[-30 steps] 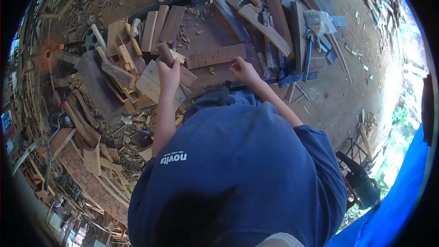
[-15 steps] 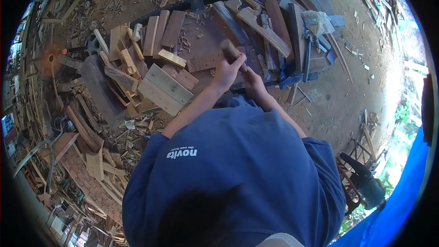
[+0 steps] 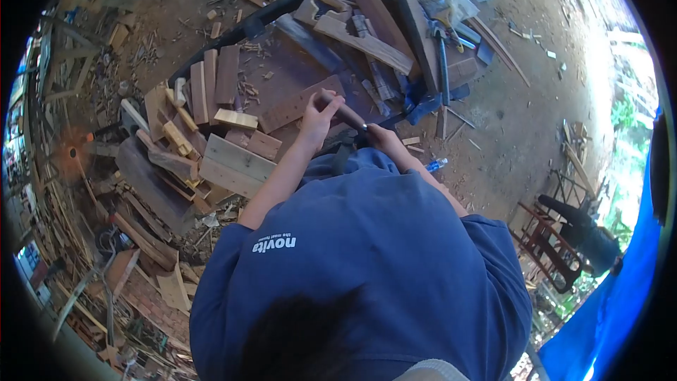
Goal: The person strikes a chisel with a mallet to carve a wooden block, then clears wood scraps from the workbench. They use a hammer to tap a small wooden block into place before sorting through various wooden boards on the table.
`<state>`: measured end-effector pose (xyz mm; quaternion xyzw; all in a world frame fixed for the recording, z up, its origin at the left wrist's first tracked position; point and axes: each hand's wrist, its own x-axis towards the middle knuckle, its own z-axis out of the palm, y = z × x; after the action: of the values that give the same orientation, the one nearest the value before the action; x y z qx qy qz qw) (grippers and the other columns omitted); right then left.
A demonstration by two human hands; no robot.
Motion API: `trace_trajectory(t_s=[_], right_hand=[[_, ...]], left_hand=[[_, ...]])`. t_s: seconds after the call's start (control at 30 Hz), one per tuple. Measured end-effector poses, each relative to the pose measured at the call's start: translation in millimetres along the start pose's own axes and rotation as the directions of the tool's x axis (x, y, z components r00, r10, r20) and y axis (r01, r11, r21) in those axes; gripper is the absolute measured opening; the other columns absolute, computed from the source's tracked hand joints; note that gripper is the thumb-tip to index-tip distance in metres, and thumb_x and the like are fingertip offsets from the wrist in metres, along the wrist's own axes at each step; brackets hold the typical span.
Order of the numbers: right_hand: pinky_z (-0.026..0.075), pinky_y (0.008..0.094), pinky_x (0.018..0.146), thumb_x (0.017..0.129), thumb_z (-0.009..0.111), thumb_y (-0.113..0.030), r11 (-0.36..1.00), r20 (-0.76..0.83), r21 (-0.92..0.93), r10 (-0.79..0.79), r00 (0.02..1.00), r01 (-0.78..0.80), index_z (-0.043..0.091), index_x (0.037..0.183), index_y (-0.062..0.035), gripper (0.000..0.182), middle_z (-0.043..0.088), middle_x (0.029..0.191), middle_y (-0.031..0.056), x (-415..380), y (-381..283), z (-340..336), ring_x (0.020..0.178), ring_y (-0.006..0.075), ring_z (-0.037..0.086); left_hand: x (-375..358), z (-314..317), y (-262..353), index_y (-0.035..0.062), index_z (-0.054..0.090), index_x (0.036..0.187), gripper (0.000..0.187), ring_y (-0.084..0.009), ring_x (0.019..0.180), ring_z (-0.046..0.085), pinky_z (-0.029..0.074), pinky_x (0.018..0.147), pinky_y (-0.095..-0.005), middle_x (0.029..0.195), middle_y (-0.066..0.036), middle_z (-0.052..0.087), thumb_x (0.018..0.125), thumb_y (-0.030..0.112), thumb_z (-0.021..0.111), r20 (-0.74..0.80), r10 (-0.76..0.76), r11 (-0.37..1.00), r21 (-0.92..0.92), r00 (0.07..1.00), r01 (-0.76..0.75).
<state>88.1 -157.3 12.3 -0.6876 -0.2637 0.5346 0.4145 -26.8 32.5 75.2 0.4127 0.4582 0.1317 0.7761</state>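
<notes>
My left hand point(image 3: 316, 121) is closed around the upper part of a brown wooden piece point(image 3: 345, 113), with thumb and fingers on either side. The piece slants down to the right in front of my body. At its lower end, near a small shiny spot, my right hand point(image 3: 384, 139) is closed; what its fingers grip is too small to make out. Beyond my hands lies a brown board with small holes point(image 3: 285, 113). A pale yellow block point(image 3: 236, 119) and a wide pale plank point(image 3: 236, 164) are to the left of my left hand.
Boards and a notched wooden piece point(image 3: 367, 44) lie piled ahead, beside a blue metal clamp point(image 3: 443, 63) and a plastic bag point(image 3: 448, 3). A small bottle point(image 3: 436, 164) is right of my right forearm. A fan point(image 3: 73, 152) stands far left; wood scraps litter the ground.
The view has turned, and the surroundings appear shifted to the left. The wooden piece has tilted lower, my hands have moved slightly left in the view, and the small bottle has come into sight.
</notes>
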Motion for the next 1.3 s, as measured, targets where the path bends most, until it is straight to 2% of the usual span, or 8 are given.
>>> trace_trajectory(t_s=[0.13,0.3,0.63,0.83,0.97,1.07,1.2,1.3], right_hand=[[0.049,0.0407,0.082,0.092,0.057,-0.013,0.855,-0.121,-0.38,-0.424,0.898,0.352,0.062,0.105,0.0014,0.019,0.066,0.094,0.0197,9,-55,-37,0.092,0.0361,0.064],[0.05,0.0393,0.082,0.092,0.058,-0.018,0.906,-0.76,-0.403,-0.251,0.599,-0.131,0.064,0.106,-0.0018,0.023,0.067,0.098,0.0181,43,-24,-165,0.093,0.0311,0.065],[0.049,0.0432,0.086,0.089,0.063,-0.037,0.878,-0.785,-0.304,-0.01,0.62,-0.37,0.062,0.11,0.0019,0.044,0.067,0.101,0.0249,94,28,-211,0.098,0.038,0.064],[0.046,0.0482,0.088,0.09,0.062,-0.038,0.758,-0.703,-0.514,-0.105,0.703,-0.401,0.061,0.11,0.0033,0.046,0.063,0.103,0.0292,103,35,-228,0.102,0.0446,0.059],[0.046,0.0504,0.085,0.096,0.05,-0.029,0.739,-0.774,-0.436,-0.017,0.633,-0.514,0.06,0.109,0.0036,0.036,0.064,0.102,0.0295,91,-16,-210,0.102,0.0456,0.06],[0.046,0.0519,0.08,0.097,0.049,-0.031,0.749,-0.793,-0.425,-0.038,0.607,-0.508,0.06,0.103,0.0043,0.038,0.065,0.099,0.0295,82,-16,-201,0.097,0.0479,0.06],[0.047,0.0352,0.062,0.102,0.044,-0.03,0.943,-0.792,-0.301,-0.163,0.588,-0.143,0.058,0.093,0.0004,0.035,0.06,0.074,0.0105,49,3,-189,0.068,0.0225,0.059],[0.039,0.0217,0.052,0.104,0.043,-0.031,0.998,-0.756,-0.012,-0.054,0.653,0.068,0.056,0.09,-0.005,0.032,0.049,0.067,-0.0012,17,4,-184,0.058,0.0059,0.045]], left_hand=[[12,-26,3,0.0046,0.043,0.116,0.032,-0.0204,0.091,0.065,0.055,0.081,-0.034,0.098,-0.01,0.063,0.095,0.02,0.062,-0.071,0.25,0.967,-0.033,0.966,-0.252],[5,-125,63,0.0045,0.025,0.127,0.046,-0.0291,0.099,0.062,0.059,0.08,-0.0481,0.118,-0.021,0.053,0.099,0.028,0.054,-0.676,0.125,0.991,0.048,0.726,-0.126],[-17,-418,8,-0.0102,0.037,0.132,0.068,-0.0369,0.117,0.055,0.059,0.09,-0.0439,0.132,-0.022,0.05,0.101,0.05,0.033,-0.877,-0.096,0.694,-0.398,0.47,-0.6],[-27,-403,15,-0.0008,0.028,0.138,0.055,-0.0241,0.072,0.065,0.06,0.062,-0.0304,0.095,-0.02,0.061,0.104,0.042,0.034,-0.859,-0.175,0.882,-0.354,0.482,-0.311],[-41,-265,102,0.0199,-0.003,0.143,0.068,-0.025,0.073,0.063,0.054,0.05,-0.0299,0.098,-0.027,0.059,0.099,0.037,0.046,-0.989,-0.129,0.983,-0.137,0.069,-0.12],[28,-253,61,0.005,0.008,0.142,0.072,-0.0381,0.1,0.058,0.053,0.083,-0.0489,0.125,-0.031,0.047,0.093,0.022,0.058,-0.818,0.571,0.816,0.557,-0.068,0.154],[111,-129,68,-0.0022,0.052,0.114,0.038,-0.034,0.103,0.055,0.042,0.094,-0.0418,0.11,-0.022,0.057,0.087,0.023,0.064,-0.445,0.679,0.667,0.707,0.584,-0.236],[167,-52,77,0.0105,0.064,0.097,0.015,-0.0317,0.099,0.059,0.048,0.085,-0.0422,0.107,-0.012,0.057,0.086,0.02,0.065,-0.104,0.683,0.423,0.863,0.723,-0.276]])
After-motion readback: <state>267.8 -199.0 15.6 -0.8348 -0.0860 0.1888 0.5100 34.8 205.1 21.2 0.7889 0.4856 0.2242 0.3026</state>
